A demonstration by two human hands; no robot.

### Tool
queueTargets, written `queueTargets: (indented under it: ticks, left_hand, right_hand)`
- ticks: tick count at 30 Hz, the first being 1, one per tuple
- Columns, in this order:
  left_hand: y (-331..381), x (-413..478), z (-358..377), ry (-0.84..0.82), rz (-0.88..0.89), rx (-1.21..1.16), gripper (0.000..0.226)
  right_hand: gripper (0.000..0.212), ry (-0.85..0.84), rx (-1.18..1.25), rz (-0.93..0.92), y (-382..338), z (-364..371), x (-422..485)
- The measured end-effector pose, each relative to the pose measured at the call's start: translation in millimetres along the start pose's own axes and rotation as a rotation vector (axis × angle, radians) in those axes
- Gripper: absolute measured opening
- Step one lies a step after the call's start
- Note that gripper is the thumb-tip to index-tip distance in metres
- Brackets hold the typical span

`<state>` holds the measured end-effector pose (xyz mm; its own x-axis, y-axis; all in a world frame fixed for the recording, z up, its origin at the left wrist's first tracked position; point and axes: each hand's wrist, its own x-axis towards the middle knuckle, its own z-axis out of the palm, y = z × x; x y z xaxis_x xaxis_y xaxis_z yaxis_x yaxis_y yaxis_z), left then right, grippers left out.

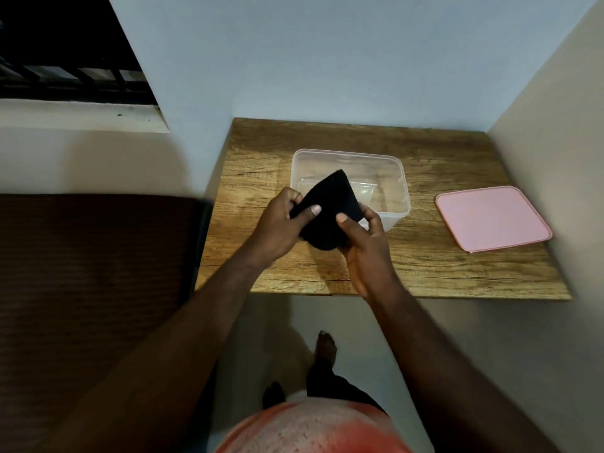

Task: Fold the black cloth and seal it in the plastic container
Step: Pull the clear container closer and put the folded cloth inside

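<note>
Black cloth point(328, 207) is held up between both hands in front of the person, folded into a thick wedge with a narrow upper tip and a rounded lower end. The left hand point(277, 227) pinches its left side, with the thumb laid across the front of the fabric and the fingers curled behind the edge. The right hand point(366, 246) pinches the right side the same way, thumb pressed flat on the front and fingers tucked behind. The cloth's upper tip overlaps the open mouth of the clear plastic container point(392, 178), and its lower end hangs in front of the container's near wall. Whether it touches the wood below cannot be told.

The container stands upright and uncovered near the middle of the wooden bench point(441, 266), a little toward the left edge. Its pink lid point(493, 217) lies flat by the right edge of the bench, well apart from the container.

The bench sits in a corner between a pale blue wall and a lighter one. Off its left edge lies a brown ribbed surface point(98, 256), and above that is a barred window point(72, 70). Below the near edge are a pale floor, one bare foot point(325, 346) and a red-and-white shirt point(310, 426).
</note>
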<state>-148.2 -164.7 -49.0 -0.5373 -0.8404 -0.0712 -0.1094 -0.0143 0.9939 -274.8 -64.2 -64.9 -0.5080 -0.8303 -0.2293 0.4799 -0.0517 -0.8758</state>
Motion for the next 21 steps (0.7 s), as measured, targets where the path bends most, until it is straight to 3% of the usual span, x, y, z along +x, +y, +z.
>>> queueTargets:
  ticks: [4, 7, 11, 14, 17, 21]
  left_hand:
    - [2, 14, 13, 0.094, 0.031, -0.021, 0.026]
    - [5, 30, 11, 0.083, 0.055, 0.034, 0.047]
    - [-4, 59, 3, 0.28, 0.133, 0.409, 0.052]
    - [-16, 78, -3, 0.244, -0.006, 0.587, 0.069]
    - [-24, 83, -3, 0.181, -0.006, 0.675, 0.063]
    - [-22, 77, -3, 0.222, 0.029, 0.644, 0.053]
  right_hand:
    - [0.046, 0.07, -0.138, -0.024, -24, 15, 22]
    - [0.044, 0.097, -0.253, -0.007, -35, 16, 43]
    - [0.044, 0.148, -0.356, -0.031, -52, 15, 74]
    - [0.042, 0.162, -0.444, 0.003, -56, 8, 95]
    - [0.04, 0.144, -0.541, 0.033, -54, 5, 108]
    - [0.04, 0.029, -0.622, 0.081, -49, 2, 119]
